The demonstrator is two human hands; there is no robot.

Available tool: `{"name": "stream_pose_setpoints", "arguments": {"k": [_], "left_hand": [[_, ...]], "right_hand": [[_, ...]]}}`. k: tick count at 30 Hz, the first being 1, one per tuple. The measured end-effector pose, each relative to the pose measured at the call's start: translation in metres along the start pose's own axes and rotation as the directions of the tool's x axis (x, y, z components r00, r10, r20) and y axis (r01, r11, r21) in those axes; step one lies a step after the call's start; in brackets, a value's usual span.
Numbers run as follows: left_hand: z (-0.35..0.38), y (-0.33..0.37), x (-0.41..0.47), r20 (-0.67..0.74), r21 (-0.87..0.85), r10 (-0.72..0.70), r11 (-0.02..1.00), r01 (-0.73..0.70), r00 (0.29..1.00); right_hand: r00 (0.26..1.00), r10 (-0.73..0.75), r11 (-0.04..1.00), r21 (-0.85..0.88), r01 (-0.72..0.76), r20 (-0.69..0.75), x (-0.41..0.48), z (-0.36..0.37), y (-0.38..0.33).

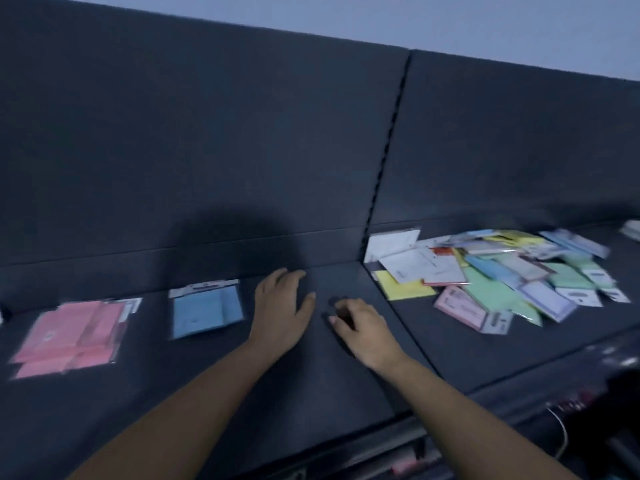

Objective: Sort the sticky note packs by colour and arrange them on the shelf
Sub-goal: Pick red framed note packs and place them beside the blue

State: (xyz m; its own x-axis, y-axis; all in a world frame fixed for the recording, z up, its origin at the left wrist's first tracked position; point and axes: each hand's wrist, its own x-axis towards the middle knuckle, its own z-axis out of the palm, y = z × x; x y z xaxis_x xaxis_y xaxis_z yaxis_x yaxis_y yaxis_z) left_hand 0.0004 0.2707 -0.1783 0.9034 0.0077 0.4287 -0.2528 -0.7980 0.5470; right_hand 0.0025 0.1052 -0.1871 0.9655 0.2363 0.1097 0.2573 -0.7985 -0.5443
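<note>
— Hands?
— My left hand (282,306) lies spread, palm down, over the dark shelf (311,382). My right hand (360,329) is just beside it, fingers loosely curled, nothing in them.
— Sorted groups?
— Pink packs (72,336) far left, overlapping. Blue packs (206,313) between them and my left hand, apart from both.
— And right?
— Mixed pile (502,275) past the panel seam: green, blue, yellow, pink, white, jumbled. Blurred; labels unreadable.

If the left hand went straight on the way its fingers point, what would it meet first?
Probably the shelf's dark back panel: the left hand points at it, fingertips near its foot, with no pack between. The blue packs lie off to its left. Depth is unclear.
</note>
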Motion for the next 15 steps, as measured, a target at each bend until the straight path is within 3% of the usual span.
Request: {"name": "stream_pose_setpoints", "arguments": {"k": [5, 9, 15], "left_hand": [[0.042, 0.055, -0.002, 0.085, -0.104, 0.025, 0.994, -0.016, 0.996], [0.072, 0.093, 0.002, 0.149, -0.093, 0.034, 0.995, -0.021, 0.988], [0.123, 0.147, 0.014, 0.244, -0.038, 0.035, 0.999, -0.027, 0.969]], "right_hand": [[0.977, 0.189, 0.974, -0.110, -0.200, -0.102, -0.036, -0.054, 0.058], [0.940, 0.282, 0.946, -0.108, -0.306, -0.193, -0.057, -0.090, 0.098], [0.914, 0.324, 0.938, -0.042, -0.344, -0.245, -0.079, -0.136, 0.152]]}}
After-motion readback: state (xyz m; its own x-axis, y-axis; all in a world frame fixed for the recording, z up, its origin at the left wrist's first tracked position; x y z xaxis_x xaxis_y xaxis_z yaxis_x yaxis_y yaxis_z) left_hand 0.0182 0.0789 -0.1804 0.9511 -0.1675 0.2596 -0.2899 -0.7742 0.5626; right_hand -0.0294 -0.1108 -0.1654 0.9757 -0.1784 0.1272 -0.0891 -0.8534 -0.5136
